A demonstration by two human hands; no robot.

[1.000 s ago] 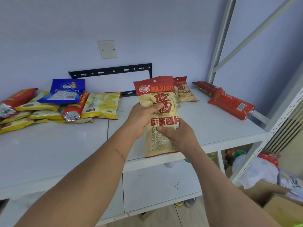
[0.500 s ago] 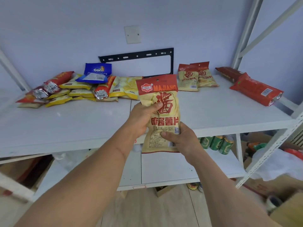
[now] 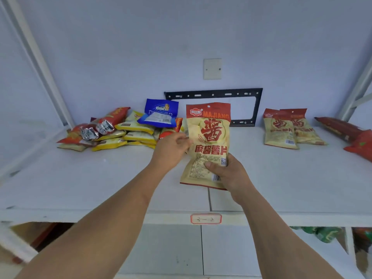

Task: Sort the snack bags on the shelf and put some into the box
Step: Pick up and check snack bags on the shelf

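Between the two hands, upright above the white shelf [image 3: 100, 184], stands the snack bag [image 3: 208, 146]: a tall flat pouch, cream-yellow in its body, with a red band across the top printed "MAJIANG", a large red character in the middle, a row of red characters beneath it, and fine print with a small code square near the bottom edge, which is trimmed in red. The right hand [image 3: 227, 174] grips the bag's lower right corner, thumb curled across the front over the fine print and the fingers hidden behind. The left hand [image 3: 171, 150] is at the bag's left edge about halfway up, its fingers loosely bent towards that edge; whether they pinch it or only touch it cannot be told. Beyond the left hand and further left lies a heap of yellow and red bags [image 3: 112, 133], with a blue bag [image 3: 159, 115] propped on top. Beyond the right hand and to its right, two matching cream-and-red bags [image 3: 289, 129] lie overlapping on the shelf, and further right still, long red packs [image 3: 346, 131] at the shelf's end.
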